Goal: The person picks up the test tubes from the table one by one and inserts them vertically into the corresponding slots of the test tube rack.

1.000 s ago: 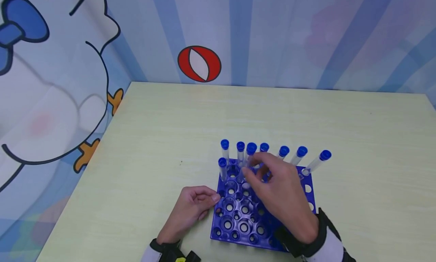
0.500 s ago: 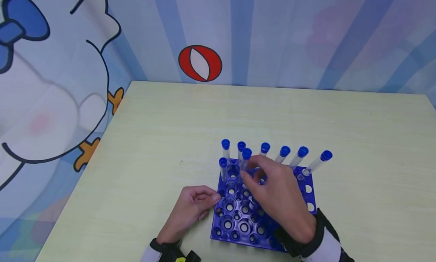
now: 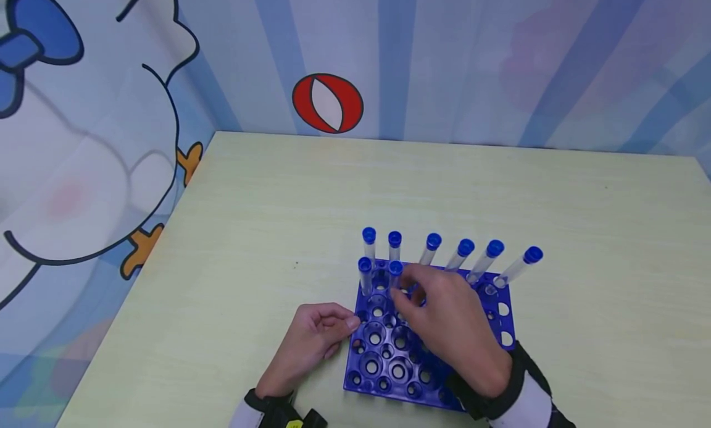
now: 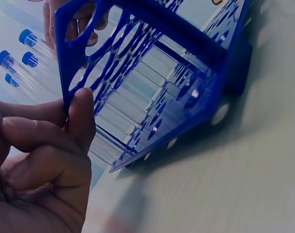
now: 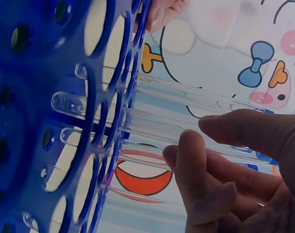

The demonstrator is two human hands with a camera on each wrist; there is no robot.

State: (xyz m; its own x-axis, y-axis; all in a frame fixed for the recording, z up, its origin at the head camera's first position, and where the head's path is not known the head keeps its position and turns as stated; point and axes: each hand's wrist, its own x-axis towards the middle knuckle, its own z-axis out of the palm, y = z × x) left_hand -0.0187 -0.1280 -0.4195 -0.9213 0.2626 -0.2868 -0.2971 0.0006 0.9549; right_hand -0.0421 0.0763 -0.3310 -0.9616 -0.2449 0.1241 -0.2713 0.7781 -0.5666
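Note:
A blue tube rack (image 3: 413,357) stands on the pale table (image 3: 250,243). Several clear tubes with blue caps stand along its far row (image 3: 465,249), and one more (image 3: 365,273) is in the second row at the left. My right hand (image 3: 450,329) reaches over the rack and pinches a capped tube (image 3: 395,275) that stands low in the second row beside it. In the right wrist view the thumb and fingers (image 5: 191,155) close round a clear tube (image 5: 157,131) above the rack (image 5: 36,97). My left hand (image 3: 316,341), fingers curled, pinches the rack's left edge (image 4: 72,104).
A cartoon-printed wall (image 3: 389,57) closes the table's far side and left side. Bare tabletop lies beyond the rack and to its right (image 3: 600,230). Many rack holes near me (image 3: 399,371) hold nothing.
My right hand has lowered the tube it holds down and a little left into a second-row hole, so its cap now sits level with the neighbouring one. The left hand has stayed put.

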